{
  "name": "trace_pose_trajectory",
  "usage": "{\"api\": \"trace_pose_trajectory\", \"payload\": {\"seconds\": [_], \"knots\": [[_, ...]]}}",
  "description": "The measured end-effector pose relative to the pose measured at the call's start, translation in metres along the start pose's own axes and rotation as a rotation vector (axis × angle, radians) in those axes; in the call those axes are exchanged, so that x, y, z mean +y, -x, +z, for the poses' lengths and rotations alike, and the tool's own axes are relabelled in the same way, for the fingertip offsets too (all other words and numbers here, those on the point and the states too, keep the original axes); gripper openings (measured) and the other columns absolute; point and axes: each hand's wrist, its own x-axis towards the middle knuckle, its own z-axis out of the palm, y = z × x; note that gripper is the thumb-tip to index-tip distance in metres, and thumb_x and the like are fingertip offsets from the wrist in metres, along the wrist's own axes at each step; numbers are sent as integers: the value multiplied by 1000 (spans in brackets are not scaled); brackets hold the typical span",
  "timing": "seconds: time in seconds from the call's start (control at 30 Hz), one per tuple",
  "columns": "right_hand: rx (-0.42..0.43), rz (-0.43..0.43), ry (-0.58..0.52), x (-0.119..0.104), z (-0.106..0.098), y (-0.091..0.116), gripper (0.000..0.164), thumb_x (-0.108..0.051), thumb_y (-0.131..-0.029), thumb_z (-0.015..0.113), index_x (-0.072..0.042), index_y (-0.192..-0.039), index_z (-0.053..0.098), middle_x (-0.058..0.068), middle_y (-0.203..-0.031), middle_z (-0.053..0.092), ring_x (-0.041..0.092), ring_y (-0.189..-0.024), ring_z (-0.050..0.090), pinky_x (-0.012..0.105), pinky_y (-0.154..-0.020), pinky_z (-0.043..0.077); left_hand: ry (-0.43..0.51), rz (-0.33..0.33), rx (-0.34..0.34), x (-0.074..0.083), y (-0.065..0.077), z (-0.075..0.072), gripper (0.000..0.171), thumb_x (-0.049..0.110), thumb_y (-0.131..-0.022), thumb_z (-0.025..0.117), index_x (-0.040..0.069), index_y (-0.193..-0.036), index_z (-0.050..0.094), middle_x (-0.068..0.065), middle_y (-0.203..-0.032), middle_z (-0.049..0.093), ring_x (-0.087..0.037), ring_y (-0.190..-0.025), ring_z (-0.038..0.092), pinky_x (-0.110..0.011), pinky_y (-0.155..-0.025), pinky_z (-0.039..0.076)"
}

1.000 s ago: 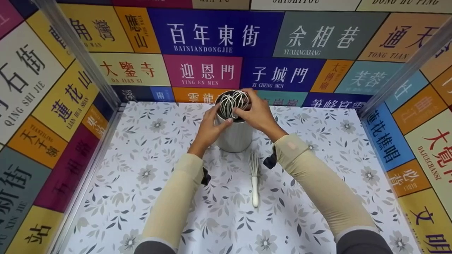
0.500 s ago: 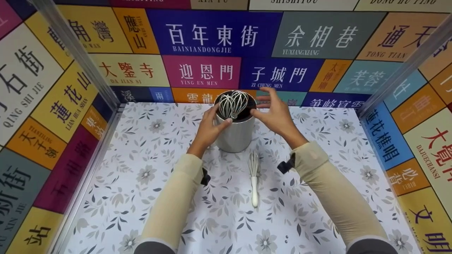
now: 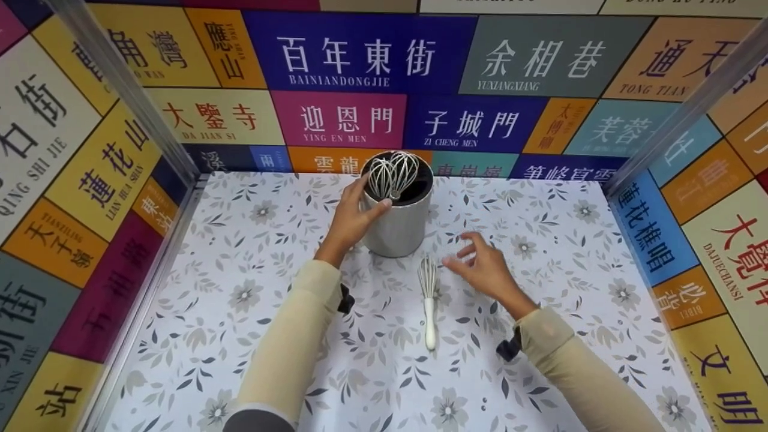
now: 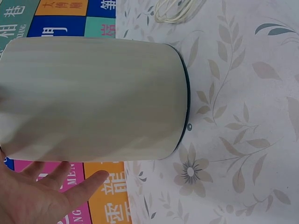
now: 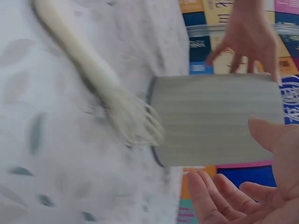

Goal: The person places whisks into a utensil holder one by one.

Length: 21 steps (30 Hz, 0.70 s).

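Observation:
In the head view a pale grey utensil holder stands upright on the floral-patterned surface, the heads of two whisks showing at its dark opening. My left hand holds the holder at its upper left side, thumb at the front rim and fingers along the left. A third whisk, with wire loops and a cream handle, lies in front, its loops toward the holder. Just right of those loops, my right hand is in the air with loosely bent fingers and holds nothing. Motion blurs the whisk in the right wrist view.
A white sheet with grey leaves and flowers covers the work surface. Colourful panels with printed characters wall in the back and both sides. Clear corner posts rise at the back corners.
My right hand has let go of the whisks in the holder, drawn away to the right, then come down and toward me beside the lying whisk. My left hand stays on the holder.

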Motion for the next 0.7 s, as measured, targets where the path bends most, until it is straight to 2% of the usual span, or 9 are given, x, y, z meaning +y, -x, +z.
{"api": "trace_pose_trajectory", "payload": {"seconds": [0.17,0.33,0.57,0.7], "knots": [[-72,6,23,12,28,16,65,-43,-90,77,-8,-139,53,10,-101,73,22,-80,69,38,-72,56,-4,1,1,0,0,0,87,55,-90,71,27,-162,31,-12,-164,32,-31,-150,36,-51,-124,28],[-117,36,34,13,51,25,66,-40,-89,78,-6,-139,54,7,-93,72,15,-67,64,36,-68,55,-4,5,-6,0,0,0,85,55,-91,70,27,-162,31,-12,-165,31,-30,-151,35,-51,-124,27],[-140,95,11,14,69,34,66,-35,-85,82,-2,-135,53,1,-83,69,12,-60,60,32,-65,52,-2,12,4,0,0,1,85,53,-91,70,25,-162,32,-12,-164,32,-31,-150,35,-50,-125,27],[-170,136,-67,14,75,36,65,-26,-85,83,-1,-135,50,4,-81,67,15,-57,61,30,-56,53,4,13,5,0,1,0,86,54,-91,70,25,-162,32,-13,-164,32,-31,-150,35,-51,-125,27]]}}
